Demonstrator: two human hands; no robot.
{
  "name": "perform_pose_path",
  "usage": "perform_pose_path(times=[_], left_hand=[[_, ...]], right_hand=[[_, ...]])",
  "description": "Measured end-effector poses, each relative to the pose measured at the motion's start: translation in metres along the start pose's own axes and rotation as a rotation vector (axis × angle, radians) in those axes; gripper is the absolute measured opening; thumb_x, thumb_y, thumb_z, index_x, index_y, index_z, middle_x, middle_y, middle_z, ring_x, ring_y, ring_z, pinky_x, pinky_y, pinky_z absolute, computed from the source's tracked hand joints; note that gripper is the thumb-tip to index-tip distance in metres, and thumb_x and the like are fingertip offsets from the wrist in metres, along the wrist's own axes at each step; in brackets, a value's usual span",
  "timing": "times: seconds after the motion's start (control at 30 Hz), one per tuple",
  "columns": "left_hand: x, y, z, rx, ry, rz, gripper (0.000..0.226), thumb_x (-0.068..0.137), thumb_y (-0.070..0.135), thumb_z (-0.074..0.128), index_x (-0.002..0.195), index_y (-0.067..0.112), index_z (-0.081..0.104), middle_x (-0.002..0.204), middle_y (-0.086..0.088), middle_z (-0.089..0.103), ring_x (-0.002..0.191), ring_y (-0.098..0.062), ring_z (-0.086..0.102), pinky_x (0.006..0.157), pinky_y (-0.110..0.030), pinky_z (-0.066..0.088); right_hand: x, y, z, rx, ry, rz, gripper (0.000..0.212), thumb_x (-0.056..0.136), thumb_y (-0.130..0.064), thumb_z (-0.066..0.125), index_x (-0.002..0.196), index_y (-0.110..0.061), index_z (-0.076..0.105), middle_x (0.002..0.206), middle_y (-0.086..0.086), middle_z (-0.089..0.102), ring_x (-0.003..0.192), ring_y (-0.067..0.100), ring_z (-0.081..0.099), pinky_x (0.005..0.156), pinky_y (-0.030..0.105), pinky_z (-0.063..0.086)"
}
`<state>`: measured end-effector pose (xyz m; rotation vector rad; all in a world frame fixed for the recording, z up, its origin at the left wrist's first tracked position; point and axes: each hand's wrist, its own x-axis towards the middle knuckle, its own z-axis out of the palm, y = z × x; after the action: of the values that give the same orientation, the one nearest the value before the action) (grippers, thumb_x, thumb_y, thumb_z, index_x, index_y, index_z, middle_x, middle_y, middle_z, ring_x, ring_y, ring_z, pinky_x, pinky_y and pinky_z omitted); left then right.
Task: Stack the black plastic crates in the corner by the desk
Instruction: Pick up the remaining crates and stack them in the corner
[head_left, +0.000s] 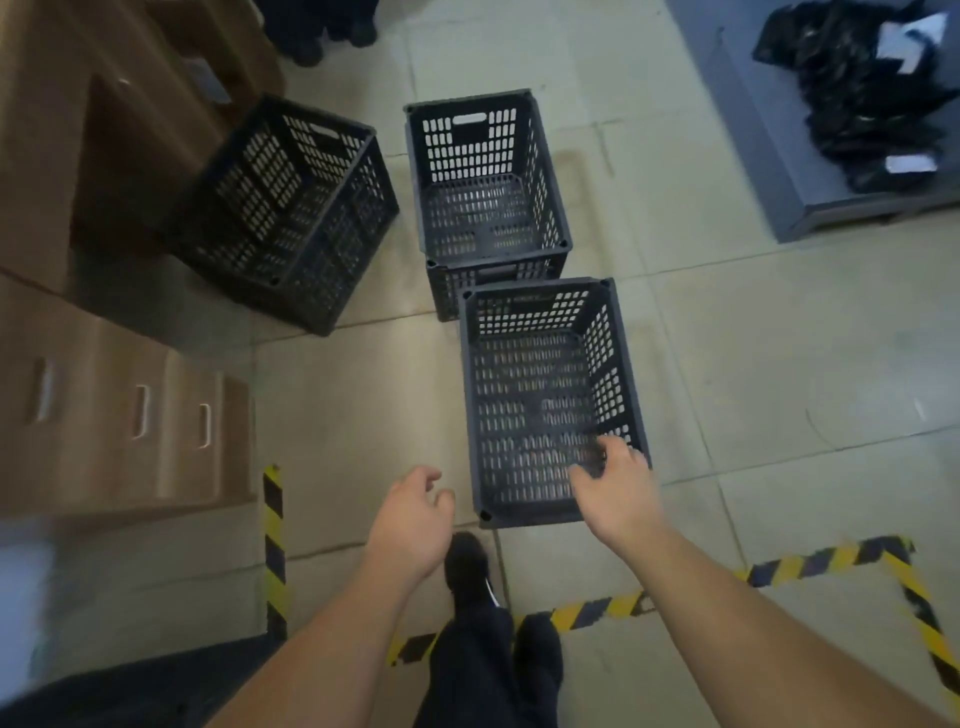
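Note:
Three black slotted plastic crates stand open side up on the tiled floor. The nearest crate (550, 400) is just ahead of me. A second crate (485, 197) stands directly behind it, touching it. The third crate (291, 213) sits to the left, against the wooden desk (78, 156). My right hand (615, 486) reaches over the near right corner of the nearest crate, fingers loosely spread, holding nothing. Left of that crate's near edge hovers my left hand (410, 514), fingers loosely curled and empty.
A wooden drawer unit (130, 415) with metal handles stands at the left. Yellow-black hazard tape (644, 603) marks the floor near my feet. A grey platform (810, 156) at the upper right carries a pile of black bags (872, 88). Someone's dark shoes (322, 31) show at the top.

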<state>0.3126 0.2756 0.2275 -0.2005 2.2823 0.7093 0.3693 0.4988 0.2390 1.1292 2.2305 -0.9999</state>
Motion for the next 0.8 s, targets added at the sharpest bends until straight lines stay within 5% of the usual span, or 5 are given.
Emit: perform_pose_path(times=[0.23, 0.47, 0.63, 0.7, 0.8], left_hand=[[0.073, 0.045, 0.004, 0.018, -0.06, -0.022, 0.042, 0.107, 0.031, 0.047, 0.149, 0.023, 0.052, 0.15, -0.001, 0.054, 0.126, -0.022, 0.059, 0.1, -0.033, 0.048], [0.137, 0.06, 0.005, 0.122, -0.106, -0.082, 0.044, 0.106, 0.032, 0.047, 0.148, 0.02, 0.052, 0.15, -0.006, 0.056, 0.118, -0.029, 0.065, 0.106, -0.042, 0.052], [0.171, 0.077, 0.027, 0.148, -0.106, -0.124, 0.045, 0.108, 0.03, 0.042, 0.151, 0.019, 0.047, 0.143, -0.005, 0.058, 0.084, -0.018, 0.062, 0.073, -0.035, 0.054], [0.186, 0.083, 0.041, 0.112, -0.102, -0.135, 0.045, 0.108, 0.029, 0.042, 0.152, 0.018, 0.046, 0.122, 0.001, 0.064, 0.073, -0.013, 0.059, 0.059, -0.03, 0.045], [0.212, 0.084, 0.063, 0.032, -0.072, -0.167, 0.043, 0.108, 0.028, 0.045, 0.15, 0.015, 0.048, 0.105, 0.003, 0.061, 0.074, -0.012, 0.06, 0.058, -0.027, 0.043]], right_hand=[[0.072, 0.005, -0.022, 0.065, 0.057, 0.137, 0.06, 0.096, -0.038, 0.057, 0.151, -0.017, 0.044, 0.143, 0.013, 0.055, 0.125, 0.034, 0.057, 0.105, 0.043, 0.047], [0.127, 0.017, -0.014, 0.104, 0.026, 0.201, 0.054, 0.097, -0.038, 0.056, 0.146, -0.017, 0.046, 0.134, 0.011, 0.059, 0.103, 0.028, 0.062, 0.086, 0.038, 0.052], [0.169, 0.038, -0.009, 0.071, 0.003, 0.236, 0.056, 0.09, -0.046, 0.053, 0.14, -0.021, 0.05, 0.125, 0.009, 0.066, 0.101, 0.031, 0.067, 0.088, 0.045, 0.057], [0.192, 0.046, -0.009, 0.08, -0.015, 0.248, 0.055, 0.091, -0.044, 0.054, 0.141, -0.021, 0.05, 0.124, 0.009, 0.066, 0.1, 0.031, 0.068, 0.084, 0.04, 0.056], [0.23, 0.056, -0.008, 0.073, -0.022, 0.231, 0.054, 0.092, -0.042, 0.054, 0.14, -0.018, 0.047, 0.124, 0.012, 0.065, 0.1, 0.031, 0.066, 0.09, 0.044, 0.056]])
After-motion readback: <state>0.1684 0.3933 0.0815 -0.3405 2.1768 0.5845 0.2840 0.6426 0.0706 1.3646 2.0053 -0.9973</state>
